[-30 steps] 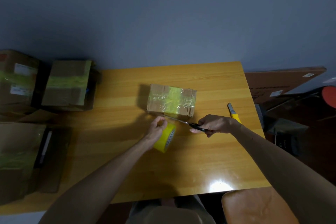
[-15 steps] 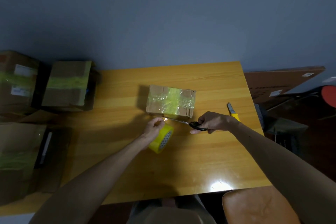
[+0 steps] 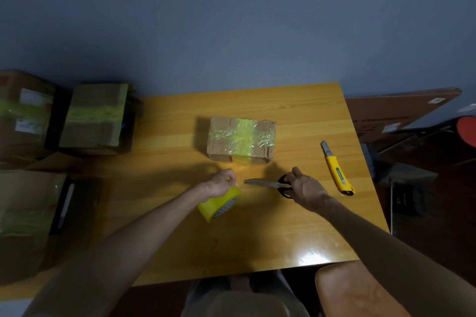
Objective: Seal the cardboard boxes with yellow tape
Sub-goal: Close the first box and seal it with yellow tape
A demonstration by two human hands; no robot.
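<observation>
Found 1 small brown cardboard box lying shut near the middle of the orange wooden table, flaps down under crinkled clear film and 1 band of yellow tape running across the top and down the near side. Could not see inside. Noted 3 more brown cartons off the table's left end, each crossed by a yellow-green tape band: the far labelled carton, the middle carton just right of it, and the near carton below both. Saw nothing of their contents either.

Found the left hand just in front of the small box, fingers curled tight over the top edge of the roll of yellow tape and holding it tilted, patterned core facing right and toward the near table edge. Could not tell whether the fingertips also pinched a loose tape end. Found the right hand gripping the black-handled steel scissors, fingers through the black loops, blades closed or nearly so and pointing left, tips just beside the left hand and apart from the box. Spotted 1 yellow utility knife lying on the table just right of the right hand, untouched, blade end pointing away.
</observation>
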